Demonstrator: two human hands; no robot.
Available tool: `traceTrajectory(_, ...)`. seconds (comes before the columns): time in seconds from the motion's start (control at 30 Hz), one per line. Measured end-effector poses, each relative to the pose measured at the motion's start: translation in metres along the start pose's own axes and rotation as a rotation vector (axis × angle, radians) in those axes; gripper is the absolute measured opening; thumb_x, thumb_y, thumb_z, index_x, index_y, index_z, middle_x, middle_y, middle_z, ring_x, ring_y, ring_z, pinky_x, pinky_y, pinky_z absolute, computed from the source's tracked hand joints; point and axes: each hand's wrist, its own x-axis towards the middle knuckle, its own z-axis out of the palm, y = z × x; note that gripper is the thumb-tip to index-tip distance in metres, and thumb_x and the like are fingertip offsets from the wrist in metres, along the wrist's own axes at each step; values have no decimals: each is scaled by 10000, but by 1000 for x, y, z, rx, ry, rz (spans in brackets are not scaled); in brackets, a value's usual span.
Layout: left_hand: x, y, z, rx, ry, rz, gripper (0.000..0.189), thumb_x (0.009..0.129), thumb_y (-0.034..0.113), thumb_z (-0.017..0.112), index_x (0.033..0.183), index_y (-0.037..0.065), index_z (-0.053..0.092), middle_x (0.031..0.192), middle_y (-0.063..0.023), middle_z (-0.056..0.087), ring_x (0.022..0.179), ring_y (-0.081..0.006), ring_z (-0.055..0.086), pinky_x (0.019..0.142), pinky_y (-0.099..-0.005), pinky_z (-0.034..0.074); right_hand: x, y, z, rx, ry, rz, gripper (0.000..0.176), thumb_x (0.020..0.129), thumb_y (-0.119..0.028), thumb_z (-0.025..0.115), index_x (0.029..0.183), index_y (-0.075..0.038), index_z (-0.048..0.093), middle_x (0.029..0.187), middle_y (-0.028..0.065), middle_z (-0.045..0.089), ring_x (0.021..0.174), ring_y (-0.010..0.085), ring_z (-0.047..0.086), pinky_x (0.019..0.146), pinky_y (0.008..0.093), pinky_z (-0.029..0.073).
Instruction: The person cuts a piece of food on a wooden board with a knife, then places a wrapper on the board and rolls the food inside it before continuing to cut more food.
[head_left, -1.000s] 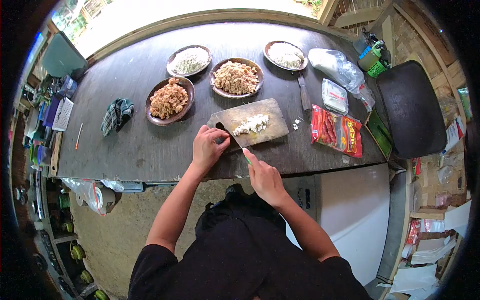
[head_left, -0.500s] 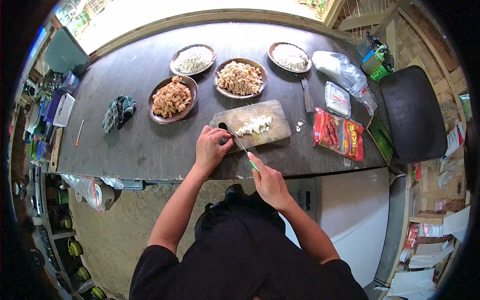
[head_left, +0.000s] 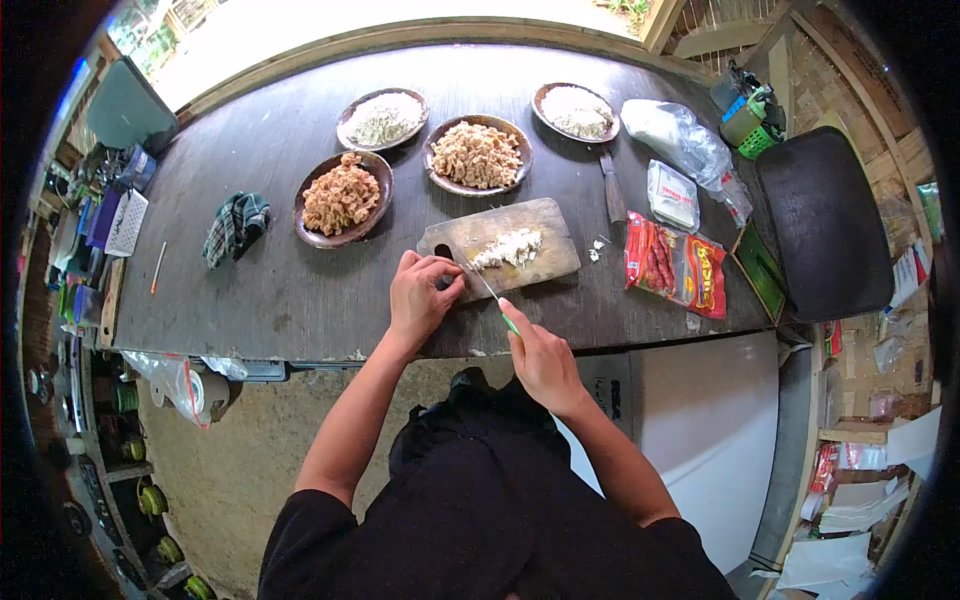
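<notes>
My right hand [head_left: 546,362] is wrapped round the green handle of a knife [head_left: 488,290]. The knife's thin blade slants up and left over the wooden cutting board [head_left: 553,255], towards my left fingertips. At the board's near left corner, my left hand [head_left: 421,300] has its fingers curled and pressed together; whatever they pinch is hidden. A pile of chopped white pieces [head_left: 510,248] lies on the middle of the board, just right of the blade.
Behind the board stand a bowl of brown pieces [head_left: 343,199], a bowl of paler pieces [head_left: 478,156] and two plates of white powder [head_left: 577,112]. To the right lie another knife [head_left: 613,188], a red packet [head_left: 675,268] and plastic bags [head_left: 672,140]. A checked cloth [head_left: 237,228] lies left.
My right hand and the knife have shifted very slightly, with the blade still by my left fingertips. The left hand stays at the board's corner. The whole view has moved a little.
</notes>
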Motion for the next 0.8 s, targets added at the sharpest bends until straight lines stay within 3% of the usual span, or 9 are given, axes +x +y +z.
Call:
traceTrajectory(0.17, -1, -1, 2, 29, 48, 24, 102, 781, 185, 803, 847, 108, 797, 950, 11, 762, 903, -240, 593, 828, -345, 520, 0, -2, -1, 84, -44, -9, 556, 1018, -144, 588, 1550, -226, 449, 804, 220, 665, 743, 460, 670, 673, 555, 544)
traceTrajectory(0.23, -1, -1, 1, 34, 50, 17, 103, 774, 175, 814, 848, 106, 797, 964, 16, 761, 913, -237, 588, 832, -344, 518, 1, -3, 0, 118, -28, -21, 535, 997, -70, 601, 1511, -159, 480, 798, 242, 640, 774, 469, 661, 655, 535, 495)
traceTrajectory(0.37, 0, 2, 0, 32, 35, -14, 102, 770, 170, 824, 849, 111, 800, 980, 28, 753, 927, -232, 578, 841, -346, 518, 8, -4, 0, 155, -44, -1, 525, 1001, -83, 598, 1506, -166, 484, 824, 244, 652, 785, 469, 666, 664, 542, 507)
traceTrajectory(0.5, 0, 0, 1, 70, 34, 2, 99, 775, 178, 820, 844, 111, 799, 985, 31, 752, 921, -232, 576, 847, -348, 516, 6, -4, 3, -1, -49, 35, 510, 1007, -120, 599, 1502, -181, 492, 853, 243, 669, 791, 466, 671, 677, 545, 533)
traceTrajectory(0.8, 18, 12, 12, 157, 26, 94, 93, 801, 250, 828, 854, 177, 806, 942, 70, 760, 921, -206, 578, 871, -362, 441, 19, 17, -12, 0, 7, 74, 520, 1006, -123, 595, 1511, -179, 485, 912, 258, 692, 852, 477, 676, 723, 555, 537)
